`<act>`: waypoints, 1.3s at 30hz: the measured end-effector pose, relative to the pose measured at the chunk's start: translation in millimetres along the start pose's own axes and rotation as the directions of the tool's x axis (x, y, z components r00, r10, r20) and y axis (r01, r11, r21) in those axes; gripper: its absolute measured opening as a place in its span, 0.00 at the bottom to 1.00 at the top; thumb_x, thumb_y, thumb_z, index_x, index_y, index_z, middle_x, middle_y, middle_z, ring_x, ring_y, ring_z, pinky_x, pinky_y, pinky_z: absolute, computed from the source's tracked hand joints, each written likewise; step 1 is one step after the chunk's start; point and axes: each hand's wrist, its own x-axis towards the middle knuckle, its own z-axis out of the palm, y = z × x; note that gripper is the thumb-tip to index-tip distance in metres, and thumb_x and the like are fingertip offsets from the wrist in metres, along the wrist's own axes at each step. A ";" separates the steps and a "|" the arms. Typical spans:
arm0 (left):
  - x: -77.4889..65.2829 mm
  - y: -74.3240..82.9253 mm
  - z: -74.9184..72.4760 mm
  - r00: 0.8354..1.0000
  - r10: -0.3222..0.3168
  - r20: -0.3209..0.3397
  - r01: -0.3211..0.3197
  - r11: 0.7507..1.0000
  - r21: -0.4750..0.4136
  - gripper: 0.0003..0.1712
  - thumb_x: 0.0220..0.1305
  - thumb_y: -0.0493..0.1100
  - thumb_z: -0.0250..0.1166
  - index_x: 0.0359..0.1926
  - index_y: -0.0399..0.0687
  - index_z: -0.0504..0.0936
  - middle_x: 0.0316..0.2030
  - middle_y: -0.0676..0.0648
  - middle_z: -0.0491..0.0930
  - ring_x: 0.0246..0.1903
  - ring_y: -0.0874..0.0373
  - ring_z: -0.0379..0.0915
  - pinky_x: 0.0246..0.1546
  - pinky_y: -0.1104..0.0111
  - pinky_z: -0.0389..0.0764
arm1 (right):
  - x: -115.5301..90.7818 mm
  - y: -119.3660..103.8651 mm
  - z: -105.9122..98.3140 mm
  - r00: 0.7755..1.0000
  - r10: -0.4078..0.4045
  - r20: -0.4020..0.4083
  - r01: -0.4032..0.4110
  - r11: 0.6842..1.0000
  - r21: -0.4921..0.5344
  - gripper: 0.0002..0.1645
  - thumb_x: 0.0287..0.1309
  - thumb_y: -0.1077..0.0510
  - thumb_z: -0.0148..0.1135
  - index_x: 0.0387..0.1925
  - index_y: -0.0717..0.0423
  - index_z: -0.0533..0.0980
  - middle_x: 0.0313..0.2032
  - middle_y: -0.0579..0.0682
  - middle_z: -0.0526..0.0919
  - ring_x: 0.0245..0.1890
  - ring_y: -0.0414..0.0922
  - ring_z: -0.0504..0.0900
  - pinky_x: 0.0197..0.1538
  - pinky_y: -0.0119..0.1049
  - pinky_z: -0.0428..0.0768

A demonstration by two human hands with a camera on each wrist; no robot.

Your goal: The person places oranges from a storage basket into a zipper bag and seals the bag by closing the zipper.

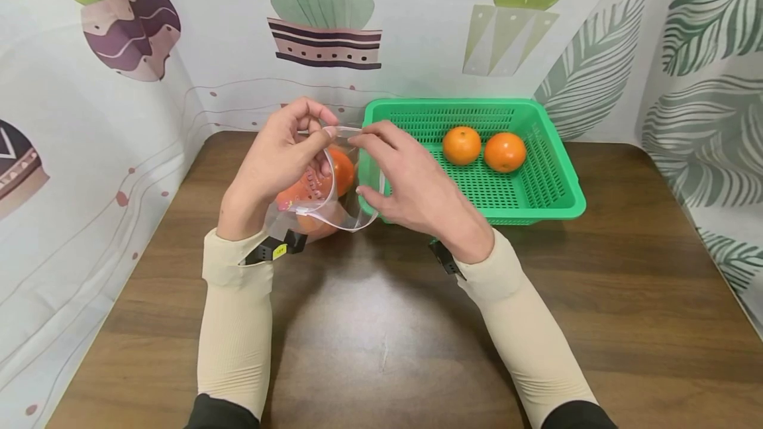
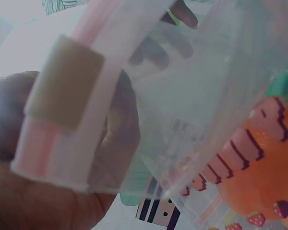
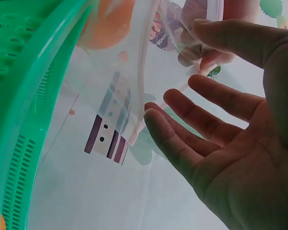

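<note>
A clear zip bag [image 1: 348, 218] with a white-edged mouth stands on the table, its mouth spread into a loop. Inside it lie oranges [image 1: 342, 171], partly hidden behind printed lettering and my left hand. My left hand [image 1: 271, 157] pinches the far left part of the rim between thumb and fingers. On the other side, my right hand [image 1: 417, 181] has its fingers spread and fairly straight, fingertips right at the bag's rim [image 3: 143, 72] in the right wrist view. A beige slider [image 2: 65, 84] on the zip strip looms large in the left wrist view.
Right of the bag, a green plastic basket [image 1: 563, 181] holds two oranges [image 1: 505, 152]; its left wall is right beside the bag. Both stand on a brown wooden table [image 1: 381, 323]. Behind rises a cloth [image 1: 417, 5] printed with cacti and leaves.
</note>
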 end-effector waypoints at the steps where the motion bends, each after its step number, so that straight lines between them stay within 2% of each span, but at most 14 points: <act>1: 0.0 0.1 0.0 1.000 -0.001 0.000 0.001 1.000 -0.001 0.06 0.77 0.36 0.60 0.51 0.40 0.78 0.27 0.43 0.76 0.18 0.48 0.80 0.22 0.63 0.85 | 0.0 0.6 -0.5 1.000 0.003 -0.002 -0.003 1.000 0.002 0.34 0.56 0.62 0.77 0.63 0.66 0.77 0.59 0.59 0.78 0.56 0.54 0.78 0.62 0.43 0.79; 8: 0.4 0.9 0.3 1.000 0.000 0.002 0.000 1.000 -0.007 0.07 0.77 0.36 0.59 0.51 0.39 0.78 0.27 0.43 0.76 0.18 0.48 0.80 0.22 0.63 0.86 | -1.4 3.8 -5.0 1.000 0.016 -0.019 -0.016 1.000 0.021 0.33 0.55 0.64 0.77 0.62 0.65 0.77 0.57 0.60 0.78 0.54 0.54 0.77 0.57 0.43 0.78; 13: 1.3 1.3 0.4 1.000 0.004 0.000 -0.004 1.000 0.004 0.06 0.77 0.36 0.60 0.51 0.40 0.78 0.27 0.43 0.76 0.18 0.48 0.80 0.21 0.62 0.85 | -2.9 5.5 -9.9 0.998 0.029 -0.047 -0.028 0.999 0.016 0.32 0.56 0.64 0.77 0.62 0.64 0.77 0.58 0.60 0.77 0.56 0.53 0.76 0.57 0.43 0.78; 21: 0.7 0.5 1.1 1.000 -0.001 0.000 0.001 1.000 0.015 0.07 0.77 0.36 0.60 0.52 0.38 0.78 0.28 0.42 0.77 0.19 0.48 0.80 0.21 0.63 0.86 | -7.8 12.0 -20.1 0.995 0.100 -0.025 -0.100 0.995 -0.009 0.34 0.60 0.61 0.75 0.66 0.65 0.75 0.61 0.60 0.76 0.62 0.54 0.76 0.66 0.44 0.77; 25: 0.0 0.4 0.7 1.000 -0.004 -0.004 0.004 1.000 0.018 0.07 0.77 0.36 0.60 0.52 0.38 0.78 0.28 0.42 0.76 0.19 0.48 0.80 0.21 0.63 0.85 | -11.1 18.7 -23.1 0.992 0.121 -0.021 -0.121 0.993 -0.010 0.33 0.61 0.63 0.72 0.67 0.66 0.74 0.63 0.60 0.75 0.63 0.54 0.75 0.68 0.45 0.77; 30: 0.1 0.9 0.5 1.000 -0.006 -0.004 0.006 1.000 0.014 0.07 0.77 0.36 0.59 0.52 0.39 0.78 0.28 0.42 0.76 0.19 0.48 0.80 0.21 0.63 0.86 | -14.5 26.4 -26.0 0.988 0.155 -0.017 -0.155 0.988 -0.015 0.32 0.63 0.64 0.69 0.67 0.66 0.73 0.63 0.61 0.75 0.63 0.55 0.76 0.66 0.48 0.78; 39: -1.6 0.7 0.5 1.000 -0.011 -0.011 0.011 1.000 0.006 0.07 0.77 0.35 0.60 0.51 0.40 0.78 0.28 0.43 0.77 0.18 0.48 0.80 0.20 0.63 0.85 | -20.6 35.6 -29.5 0.972 0.234 0.020 -0.233 0.972 -0.040 0.32 0.64 0.60 0.67 0.68 0.64 0.73 0.63 0.59 0.75 0.60 0.55 0.78 0.60 0.50 0.81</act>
